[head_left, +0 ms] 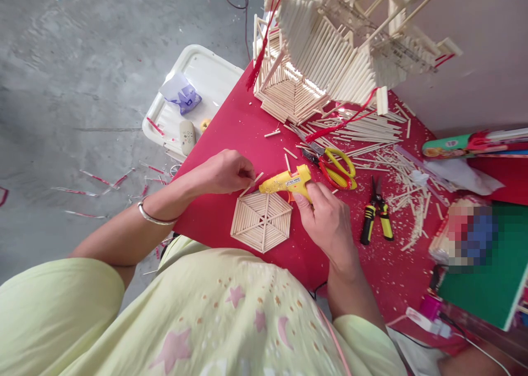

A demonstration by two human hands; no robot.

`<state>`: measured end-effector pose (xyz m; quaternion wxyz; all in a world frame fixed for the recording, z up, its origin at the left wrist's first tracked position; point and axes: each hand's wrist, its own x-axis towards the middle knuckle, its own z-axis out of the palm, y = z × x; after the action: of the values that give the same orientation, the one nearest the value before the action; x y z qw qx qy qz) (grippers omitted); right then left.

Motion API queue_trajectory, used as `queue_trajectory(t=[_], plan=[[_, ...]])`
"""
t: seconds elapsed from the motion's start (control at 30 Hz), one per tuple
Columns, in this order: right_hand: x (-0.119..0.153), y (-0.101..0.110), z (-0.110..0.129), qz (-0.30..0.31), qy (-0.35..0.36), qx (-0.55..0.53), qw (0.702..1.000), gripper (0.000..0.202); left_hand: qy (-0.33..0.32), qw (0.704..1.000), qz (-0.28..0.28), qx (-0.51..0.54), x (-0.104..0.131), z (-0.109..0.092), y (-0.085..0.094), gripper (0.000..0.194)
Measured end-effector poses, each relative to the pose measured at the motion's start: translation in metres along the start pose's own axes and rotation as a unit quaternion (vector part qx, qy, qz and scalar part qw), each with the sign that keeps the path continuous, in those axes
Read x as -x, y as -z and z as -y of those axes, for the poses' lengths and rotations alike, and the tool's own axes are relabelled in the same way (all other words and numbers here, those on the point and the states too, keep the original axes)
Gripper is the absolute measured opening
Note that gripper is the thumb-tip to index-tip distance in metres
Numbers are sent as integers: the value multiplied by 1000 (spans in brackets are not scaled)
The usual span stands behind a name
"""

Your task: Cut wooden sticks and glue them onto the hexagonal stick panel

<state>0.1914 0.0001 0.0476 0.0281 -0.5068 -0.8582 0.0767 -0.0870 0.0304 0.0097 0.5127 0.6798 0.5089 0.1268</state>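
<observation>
My left hand point(231, 172) pinches a thin wooden stick point(254, 183) near the upper edge of a flat hexagon of sticks point(248, 226). That hexagon lies on the red tabletop, its rows of sticks meeting in spokes at the middle. In my right hand point(328, 216) is a yellow hot glue gun point(291, 181), gripped by its handle, with its nozzle pointing left at the stick. The nozzle tip is close to the stick and the hexagon's top corner; whether they touch I cannot tell.
Behind the glue gun lie yellow-handled scissors point(340, 164) and cut sticks point(363, 128). Black-yellow cutters point(377, 214) are to the right. A large stick-built model point(325, 57) with red tassels stands at the back. A white bin lid point(193, 62) and floor are left; a power strip point(427, 322) is lower right.
</observation>
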Motion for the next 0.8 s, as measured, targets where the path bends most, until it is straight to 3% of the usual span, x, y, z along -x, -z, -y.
queue_trajectory(t=[0.8], plan=[[2,3,4,4,4,-19,1000,41,-20,1000,-3,3,1,1,0,18]])
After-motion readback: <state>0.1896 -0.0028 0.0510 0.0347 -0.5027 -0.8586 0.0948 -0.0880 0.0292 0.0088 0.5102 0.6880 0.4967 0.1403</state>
